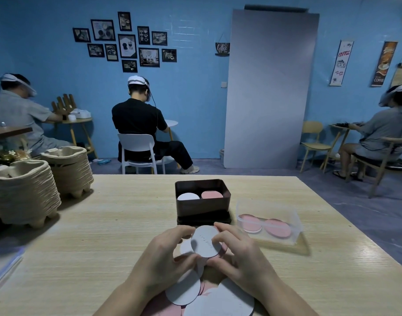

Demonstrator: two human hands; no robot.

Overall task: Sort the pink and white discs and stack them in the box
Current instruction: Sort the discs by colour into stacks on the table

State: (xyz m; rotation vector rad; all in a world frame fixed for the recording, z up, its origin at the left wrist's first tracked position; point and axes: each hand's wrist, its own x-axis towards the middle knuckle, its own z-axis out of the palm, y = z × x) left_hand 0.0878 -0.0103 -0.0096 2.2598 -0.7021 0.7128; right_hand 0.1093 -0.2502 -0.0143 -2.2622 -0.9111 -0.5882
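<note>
Box (202, 209) already holds white stack (188, 197) and pink stack (212, 195). Left hand (163, 254) and right hand (238, 254) pinch white disc (205, 241) just before box. Loose pile (218, 299) left on bench (104, 224): roughly midway.

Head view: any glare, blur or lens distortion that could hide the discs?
Head view: dim, bluish light, with a soft sheen on the table at right. Head view: wide-angle bowing bends the grey panel and the table edges. Head view: the white disc held by the left hand and right hand is sharp, its embossing unreadable; the clear tray looks smeared.
</note>
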